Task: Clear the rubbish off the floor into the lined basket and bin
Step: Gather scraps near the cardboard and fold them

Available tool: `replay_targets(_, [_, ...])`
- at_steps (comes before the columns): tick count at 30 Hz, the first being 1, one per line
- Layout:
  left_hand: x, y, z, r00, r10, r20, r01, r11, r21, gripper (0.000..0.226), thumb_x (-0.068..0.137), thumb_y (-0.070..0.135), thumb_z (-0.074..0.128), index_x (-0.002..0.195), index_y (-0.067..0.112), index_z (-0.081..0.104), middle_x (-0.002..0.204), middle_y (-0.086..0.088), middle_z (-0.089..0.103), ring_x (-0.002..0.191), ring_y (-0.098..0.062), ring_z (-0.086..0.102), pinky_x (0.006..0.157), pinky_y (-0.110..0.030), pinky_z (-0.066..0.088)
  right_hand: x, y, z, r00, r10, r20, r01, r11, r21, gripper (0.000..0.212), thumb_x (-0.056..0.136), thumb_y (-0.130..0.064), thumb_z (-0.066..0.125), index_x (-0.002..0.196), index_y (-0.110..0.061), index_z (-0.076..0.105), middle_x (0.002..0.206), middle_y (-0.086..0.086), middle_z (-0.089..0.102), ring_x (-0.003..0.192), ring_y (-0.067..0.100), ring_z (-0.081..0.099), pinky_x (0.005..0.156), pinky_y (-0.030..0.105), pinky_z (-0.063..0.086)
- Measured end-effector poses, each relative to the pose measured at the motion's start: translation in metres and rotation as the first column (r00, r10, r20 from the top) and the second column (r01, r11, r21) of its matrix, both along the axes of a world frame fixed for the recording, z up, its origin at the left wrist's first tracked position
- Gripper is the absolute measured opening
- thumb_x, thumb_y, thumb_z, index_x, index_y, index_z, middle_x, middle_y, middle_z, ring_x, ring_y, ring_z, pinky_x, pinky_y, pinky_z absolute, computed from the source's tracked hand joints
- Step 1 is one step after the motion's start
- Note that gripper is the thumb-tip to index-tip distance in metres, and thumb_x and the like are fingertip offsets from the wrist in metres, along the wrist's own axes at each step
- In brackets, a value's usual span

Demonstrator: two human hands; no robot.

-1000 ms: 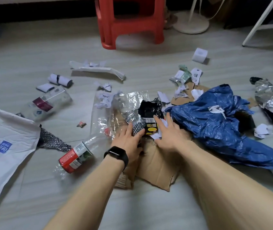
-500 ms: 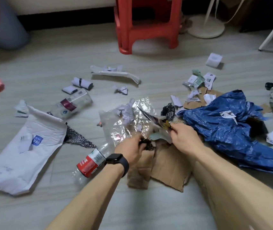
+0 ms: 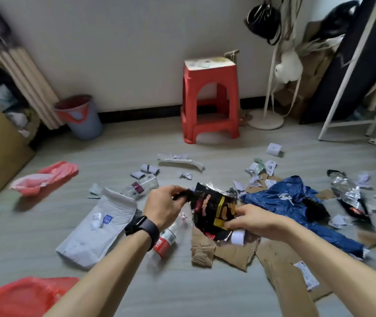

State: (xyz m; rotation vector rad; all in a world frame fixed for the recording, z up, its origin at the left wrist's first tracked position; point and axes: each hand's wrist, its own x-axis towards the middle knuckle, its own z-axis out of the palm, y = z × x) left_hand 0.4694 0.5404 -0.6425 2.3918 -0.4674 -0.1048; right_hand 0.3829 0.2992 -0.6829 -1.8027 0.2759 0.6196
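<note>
Both hands have come up off the pile since a moment ago, and the black snack wrapper (image 3: 212, 211) has come up with them, so it now hangs clear of the floor at the middle of the frame. The left hand (image 3: 164, 207), a dark watch (image 3: 142, 225) on its wrist, has its grip closed in a pinch on the wrapper's dark upper-left corner. The right hand (image 3: 251, 218) has its grip curled round the lower right edge, with a small white scrap (image 3: 237, 236) showing just beneath its fingers. Below the wrapper lie torn cardboard (image 3: 228, 252) and a clear bottle with a red label (image 3: 166, 241). A white mailer (image 3: 97, 225) lies to their left and a crumpled blue bag (image 3: 296, 202) to the right. The lined bin (image 3: 79, 117), blue-grey with a red liner, stands by the wall at the upper left, well apart from the hands. A red stool (image 3: 209, 99) stands at upper centre.
</note>
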Motion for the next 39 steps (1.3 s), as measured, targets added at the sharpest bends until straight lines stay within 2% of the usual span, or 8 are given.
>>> replay_targets(6, [-0.079,0.025,0.054,0.871,-0.192,-0.453,-0.008,0.915,-0.404,0.021,0.096,0.01,0.055,0.106,0.018,0.072,0.098,-0.007,0.074,0.085,-0.016,0.071,0.078,-0.03,0.06,-0.027,0.058,0.068,0.994,0.085,0.072,-0.101,0.962,0.254,0.027,0.092,-0.026,0.069,0.115,-0.011,0.069,0.116,0.014,0.072,0.098,0.027,0.067,0.077,0.035,0.052])
replay_targets(9, [-0.096,0.041,0.069,0.849,-0.181,-0.496,-0.149,0.819,-0.555,0.023,0.098,0.026,0.055,0.103,0.008,0.069,0.084,-0.005,0.075,0.073,-0.018,0.072,0.066,-0.032,0.058,-0.035,0.074,0.091,0.996,0.0,0.095,-0.027,0.959,0.282,0.037,0.09,-0.016,0.066,0.121,0.004,0.06,0.109,0.019,0.071,0.073,0.024,0.063,0.064,0.033,0.048])
replay_targets(11, [-0.101,0.05,0.07,0.857,-0.204,-0.474,-0.101,0.835,-0.542,0.033,0.093,0.037,0.062,0.106,0.009,0.07,0.089,-0.006,0.075,0.079,-0.023,0.072,0.075,-0.037,0.059,-0.042,0.083,0.097,0.994,-0.036,0.104,0.009,0.969,0.245,0.035,0.089,-0.013,0.064,0.118,0.007,0.058,0.102,0.02,0.07,0.053,0.014,0.053,0.047,0.024,0.039])
replay_targets(17, [-0.106,0.065,0.058,0.977,0.008,-0.213,-0.077,0.945,-0.317,0.024,0.083,0.01,0.066,0.107,0.016,0.069,0.096,-0.002,0.074,0.091,-0.018,0.071,0.085,-0.04,0.057,-0.065,0.094,0.088,0.992,-0.105,0.065,0.078,0.941,0.329,0.044,0.08,-0.018,0.082,0.119,-0.004,0.065,0.107,0.01,0.073,0.066,0.017,0.068,0.053,0.023,0.05])
replay_targets(22, [-0.096,0.084,0.051,0.956,0.157,-0.247,-0.215,0.95,-0.227,0.027,0.077,0.007,0.068,0.094,0.027,0.064,0.081,0.005,0.07,0.07,-0.008,0.067,0.061,-0.017,0.055,-0.079,0.08,0.081,0.931,-0.287,0.223,0.252,0.952,0.176,0.044,0.063,-0.03,0.089,0.102,-0.013,0.076,0.102,0.003,0.076,0.09,0.009,0.073,0.066,0.022,0.055])
replay_targets(26, [-0.09,0.082,0.038,0.922,0.045,-0.384,-0.162,0.947,-0.278,0.022,0.076,0.002,0.072,0.09,0.019,0.075,0.082,-0.005,0.074,0.076,-0.022,0.071,0.068,-0.033,0.061,-0.083,0.087,0.086,0.906,-0.2,0.374,0.133,0.972,0.195,0.031,0.071,-0.041,0.083,0.096,-0.023,0.079,0.096,-0.002,0.077,0.084,0.003,0.069,0.065,0.016,0.05])
replay_targets(35, [-0.1,0.062,0.041,0.689,-0.302,-0.659,-0.022,0.9,-0.436,0.023,0.085,0.003,0.061,0.105,0.007,0.074,0.086,-0.01,0.071,0.063,-0.016,0.065,0.052,-0.019,0.051,-0.08,0.104,0.068,0.876,-0.08,0.476,0.09,0.996,0.003,0.017,0.081,-0.037,0.079,0.094,-0.028,0.077,0.093,-0.006,0.076,0.086,0.007,0.071,0.072,0.022,0.056])
replay_targets(39, [-0.102,0.063,0.039,0.771,-0.307,-0.558,0.043,0.9,-0.435,0.021,0.087,0.014,0.072,0.107,0.006,0.071,0.091,-0.008,0.073,0.076,-0.016,0.068,0.066,-0.027,0.056,-0.078,0.112,0.074,0.847,-0.181,0.499,0.202,0.979,0.013,0.034,0.072,-0.044,0.083,0.102,-0.034,0.072,0.096,-0.004,0.075,0.089,0.007,0.071,0.074,0.024,0.059])
